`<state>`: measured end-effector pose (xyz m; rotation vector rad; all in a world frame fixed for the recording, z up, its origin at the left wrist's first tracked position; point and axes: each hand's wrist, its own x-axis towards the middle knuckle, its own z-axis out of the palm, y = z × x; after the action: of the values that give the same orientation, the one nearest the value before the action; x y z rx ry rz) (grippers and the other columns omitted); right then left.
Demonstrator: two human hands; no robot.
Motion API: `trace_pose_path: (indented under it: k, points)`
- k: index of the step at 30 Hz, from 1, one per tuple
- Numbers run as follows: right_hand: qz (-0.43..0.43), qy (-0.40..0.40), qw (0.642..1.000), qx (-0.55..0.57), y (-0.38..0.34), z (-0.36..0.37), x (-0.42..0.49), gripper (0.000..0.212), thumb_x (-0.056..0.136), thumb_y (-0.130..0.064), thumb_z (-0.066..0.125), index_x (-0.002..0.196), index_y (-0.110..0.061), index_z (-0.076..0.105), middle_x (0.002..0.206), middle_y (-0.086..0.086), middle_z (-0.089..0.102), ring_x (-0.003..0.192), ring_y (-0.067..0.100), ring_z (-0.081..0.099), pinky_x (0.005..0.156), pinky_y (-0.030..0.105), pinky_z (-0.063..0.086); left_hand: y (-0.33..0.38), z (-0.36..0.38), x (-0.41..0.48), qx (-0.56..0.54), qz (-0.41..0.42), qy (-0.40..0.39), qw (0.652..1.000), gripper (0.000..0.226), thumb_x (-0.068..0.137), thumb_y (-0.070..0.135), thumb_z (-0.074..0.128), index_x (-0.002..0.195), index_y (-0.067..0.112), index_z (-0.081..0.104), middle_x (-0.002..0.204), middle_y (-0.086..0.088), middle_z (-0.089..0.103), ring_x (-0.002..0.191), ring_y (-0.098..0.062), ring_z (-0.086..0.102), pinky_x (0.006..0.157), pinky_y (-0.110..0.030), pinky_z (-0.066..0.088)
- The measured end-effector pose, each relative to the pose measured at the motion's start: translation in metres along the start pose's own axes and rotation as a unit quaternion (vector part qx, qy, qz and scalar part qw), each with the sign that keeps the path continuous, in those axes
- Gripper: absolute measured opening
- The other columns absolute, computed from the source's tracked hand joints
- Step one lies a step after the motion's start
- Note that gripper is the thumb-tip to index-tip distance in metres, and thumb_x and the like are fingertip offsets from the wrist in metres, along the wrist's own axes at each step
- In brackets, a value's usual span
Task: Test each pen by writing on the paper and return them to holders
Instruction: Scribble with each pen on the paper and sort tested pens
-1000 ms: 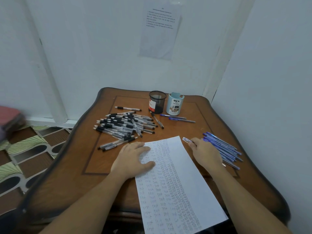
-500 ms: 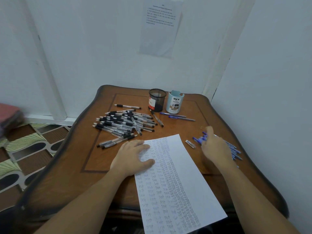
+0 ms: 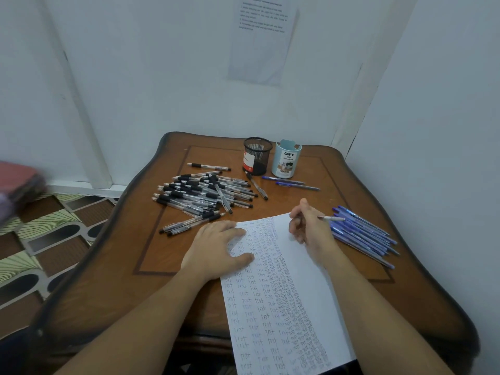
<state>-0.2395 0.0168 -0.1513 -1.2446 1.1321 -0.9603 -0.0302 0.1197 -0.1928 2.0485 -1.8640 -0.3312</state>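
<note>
Your L hand [image 3: 219,247] lies flat on the paper [image 3: 292,293]; your R hand [image 3: 311,228] grips a pen [image 3: 331,218] over its far-right corner. Black pens [image 3: 200,196] crowd far left and blue pens [image 3: 362,234] lie near the table [image 3: 162,266] right edge. Mesh holder [image 3: 257,155] and DIY holder [image 3: 288,158] stand far.

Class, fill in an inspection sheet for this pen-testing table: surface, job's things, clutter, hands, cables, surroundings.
Surface: brown wooden table.
Job's things: paper filled with rows of writing; black pens heaped left; blue pens piled right; mesh holder and pale blue holder at back, no pens sticking out.
Clutter: two loose blue pens before the holders.
Hands: left hand flat on paper; right hand grips pen at paper's top corner.
Cables: nothing seen.
Surroundings: white walls, printed notice, patterned floor.
</note>
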Motion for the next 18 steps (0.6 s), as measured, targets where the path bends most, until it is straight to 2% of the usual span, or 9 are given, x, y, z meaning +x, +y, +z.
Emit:
trace_pose_path:
  k: [2,3,4,6,7,10,14,18]
  points:
    - [-0.018,0.0,0.999,-0.031,0.004,0.005,-0.001,0.034,0.107,-0.023,0.042,0.088,-0.01,0.066,0.063,0.011,0.057,0.054,0.018,0.049,0.045,0.024,0.037,-0.001,0.001,0.001,0.001,0.0,0.002,1.0,0.072,0.079,0.078,0.052,0.142,0.043,0.047,0.153,0.019,0.035,0.142,-0.006,0.025,0.118,-0.039,0.015]
    - [-0.025,-0.005,0.999,-0.037,0.007,0.006,-0.001,0.024,0.105,-0.016,0.047,0.091,-0.011,0.066,0.067,0.013,0.06,0.06,0.021,0.055,0.051,0.023,0.045,-0.001,0.001,0.002,0.002,0.0,0.001,1.0,0.072,0.079,0.078,0.052,0.142,0.044,0.047,0.153,0.019,0.035,0.142,-0.006,0.025,0.118,-0.039,0.015]
    - [-0.029,-0.012,0.998,-0.047,0.009,0.006,-0.001,0.014,0.099,-0.01,0.054,0.092,-0.013,0.065,0.072,0.013,0.065,0.071,0.025,0.063,0.064,0.026,0.055,-0.001,0.0,0.002,0.003,-0.001,0.0,1.0,0.071,0.079,0.077,0.053,0.142,0.043,0.047,0.153,0.019,0.035,0.142,-0.007,0.025,0.118,-0.039,0.015]
    - [-0.032,-0.026,0.995,-0.094,0.016,0.002,0.002,0.009,0.087,-0.007,0.069,0.084,-0.015,0.066,0.081,0.008,0.072,0.088,0.027,0.07,0.084,0.04,0.059,0.0,0.0,0.002,0.001,-0.003,0.0,1.0,0.07,0.08,0.076,0.055,0.141,0.043,0.047,0.153,0.019,0.035,0.143,-0.007,0.024,0.118,-0.04,0.014]
    - [-0.032,-0.027,0.992,-0.115,0.018,0.001,0.004,0.01,0.082,-0.01,0.074,0.08,-0.015,0.065,0.081,0.008,0.071,0.087,0.025,0.069,0.084,0.041,0.057,0.001,-0.001,0.002,-0.001,-0.004,0.0,1.0,0.07,0.08,0.075,0.056,0.141,0.043,0.048,0.153,0.019,0.035,0.143,-0.007,0.024,0.118,-0.04,0.014]
    - [-0.032,0.001,0.99,-0.134,0.02,0.004,0.008,0.021,0.075,-0.015,0.079,0.066,-0.014,0.06,0.072,0.014,0.065,0.071,0.021,0.06,0.071,0.041,0.051,0.001,-0.001,0.002,-0.006,-0.003,0.003,1.0,0.069,0.08,0.075,0.057,0.14,0.043,0.048,0.152,0.019,0.036,0.143,-0.007,0.024,0.118,-0.04,0.013]
    - [-0.045,0.045,0.989,-0.131,0.028,0.008,0.009,0.029,0.075,-0.006,0.072,0.056,-0.016,0.053,0.052,0.002,0.059,0.062,0.021,0.057,0.065,0.039,0.048,0.0,-0.002,0.002,-0.007,0.0,0.004,1.0,0.068,0.08,0.074,0.057,0.139,0.043,0.049,0.152,0.019,0.036,0.142,-0.007,0.025,0.118,-0.041,0.014]
    - [-0.06,0.022,0.986,-0.154,0.035,0.006,0.012,0.032,0.068,-0.016,0.069,0.05,-0.02,0.043,0.047,-0.007,0.043,0.059,0.017,0.047,0.061,0.038,0.04,0.001,-0.002,0.003,-0.01,-0.004,0.005,1.0,0.067,0.079,0.074,0.058,0.139,0.043,0.05,0.151,0.019,0.037,0.142,-0.007,0.026,0.118,-0.041,0.015]
